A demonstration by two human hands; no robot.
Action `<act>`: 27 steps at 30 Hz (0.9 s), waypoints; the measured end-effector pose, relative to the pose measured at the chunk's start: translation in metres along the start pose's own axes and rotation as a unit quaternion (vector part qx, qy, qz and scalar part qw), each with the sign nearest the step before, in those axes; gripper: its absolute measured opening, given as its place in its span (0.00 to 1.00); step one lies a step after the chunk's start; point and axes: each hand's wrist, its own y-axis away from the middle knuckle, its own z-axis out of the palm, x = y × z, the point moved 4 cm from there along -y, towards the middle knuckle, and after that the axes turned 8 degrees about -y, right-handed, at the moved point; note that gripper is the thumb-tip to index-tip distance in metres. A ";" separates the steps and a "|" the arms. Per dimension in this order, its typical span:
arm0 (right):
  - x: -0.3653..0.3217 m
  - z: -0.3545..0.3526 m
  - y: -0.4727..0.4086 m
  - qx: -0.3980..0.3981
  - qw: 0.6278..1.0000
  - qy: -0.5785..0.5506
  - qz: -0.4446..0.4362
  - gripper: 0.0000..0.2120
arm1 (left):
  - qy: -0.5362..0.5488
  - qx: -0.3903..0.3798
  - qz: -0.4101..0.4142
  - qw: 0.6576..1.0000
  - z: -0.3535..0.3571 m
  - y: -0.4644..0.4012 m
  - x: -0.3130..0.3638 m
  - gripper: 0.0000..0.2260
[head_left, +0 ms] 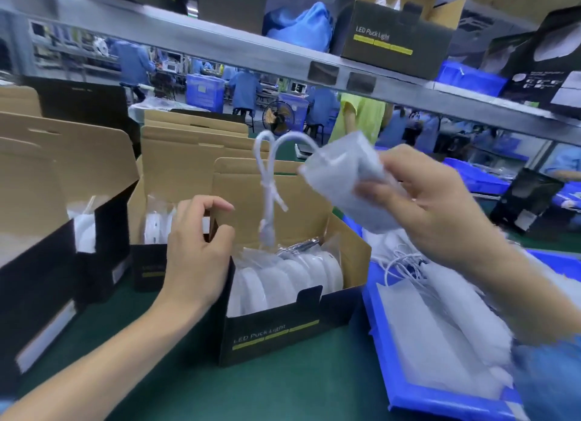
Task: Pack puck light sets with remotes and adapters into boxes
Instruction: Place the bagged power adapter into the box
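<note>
Your dark green mat-covered bench (283,386) carries open black-and-brown cardboard boxes (283,329) and a blue plastic tray (405,373).

An open box (283,323) stands on the table (176,386) with puck lights (292,276) upright in a row inside it, more open boxes (151,232) to its left and behind, a tray (405,389) of wrapped adapters (446,320) to its right, and a shelf (283,59) above.
</note>
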 end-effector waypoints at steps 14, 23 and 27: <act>0.024 0.063 0.003 -0.426 0.899 0.087 0.049 0.09 | 0.050 0.021 -0.021 0.998 -0.014 -0.001 0.006 0.12; 0.014 0.061 -0.009 -0.415 0.898 0.146 -0.026 0.09 | -0.018 0.023 0.284 0.959 -0.023 0.015 0.041 0.12; 0.017 0.072 -0.002 -0.470 0.869 0.157 0.010 0.12 | -0.021 -0.110 0.400 0.910 -0.014 0.025 0.051 0.21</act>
